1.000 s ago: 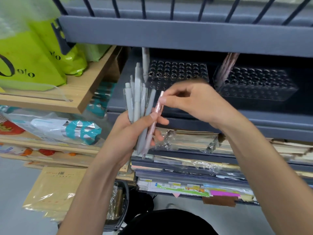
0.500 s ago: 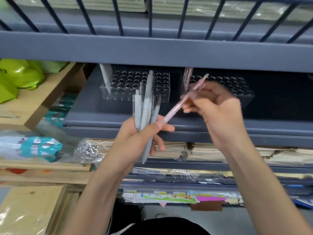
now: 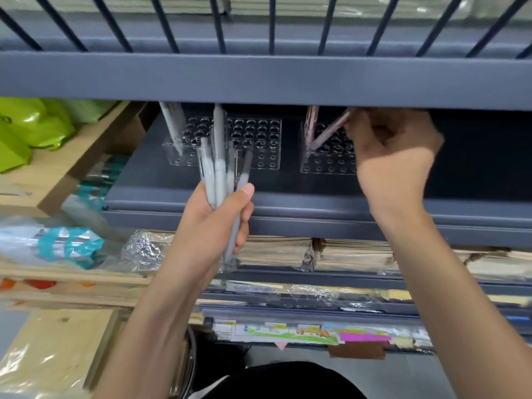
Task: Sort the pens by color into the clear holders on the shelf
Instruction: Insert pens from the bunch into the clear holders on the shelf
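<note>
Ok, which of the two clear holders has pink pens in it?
The right holder: pink pens stand at its left end, and the right hand holds another slanted over it. The left holder has a grey pen.

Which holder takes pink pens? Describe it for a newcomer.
On the dark grey shelf stand two clear holders full of holes. Take the right holder, where the right hand holds a slanted pink pen. Its standing pens are pink; the left holder has grey pens.

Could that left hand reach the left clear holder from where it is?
Probably yes: the left hand sits just before the left holder, with only the grey pens it grips in between. Its fingers are full, though.
</note>
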Motion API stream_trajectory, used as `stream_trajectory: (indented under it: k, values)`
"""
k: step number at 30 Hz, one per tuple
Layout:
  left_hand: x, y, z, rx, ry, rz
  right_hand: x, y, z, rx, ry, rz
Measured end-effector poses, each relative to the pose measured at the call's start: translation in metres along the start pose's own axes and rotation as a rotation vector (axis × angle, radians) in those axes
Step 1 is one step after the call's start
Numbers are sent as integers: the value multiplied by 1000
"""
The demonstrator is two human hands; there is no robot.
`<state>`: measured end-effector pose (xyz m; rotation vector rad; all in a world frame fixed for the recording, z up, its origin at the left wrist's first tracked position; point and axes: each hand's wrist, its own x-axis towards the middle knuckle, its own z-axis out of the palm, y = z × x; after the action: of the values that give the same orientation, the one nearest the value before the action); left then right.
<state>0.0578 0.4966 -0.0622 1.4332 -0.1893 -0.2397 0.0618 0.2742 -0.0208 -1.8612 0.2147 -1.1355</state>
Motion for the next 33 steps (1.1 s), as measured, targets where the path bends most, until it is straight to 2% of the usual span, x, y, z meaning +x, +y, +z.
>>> stream_trajectory:
  k: [6,17,20,23,26,28,33]
  values:
    - [-8,4,-10,-3,25,2,4,-14,19,-381,-181,-185]
    - [-21,11,-38,35,30,-3,5,-26,28,-688,-290,-107]
    - [-25,10,-46,46,29,2,0,-27,28,-614,-241,-37]
    - [-29,10,-55,31,40,7,-12,-27,22,-391,-69,28]
    - [-33,10,-63,-5,34,-3,-33,-33,18,-168,49,3]
    - [-34,11,-69,-6,7,9,-50,-39,22,-105,-22,34]
    - [-36,12,-81,-5,-45,52,-86,-58,45,96,-499,300]
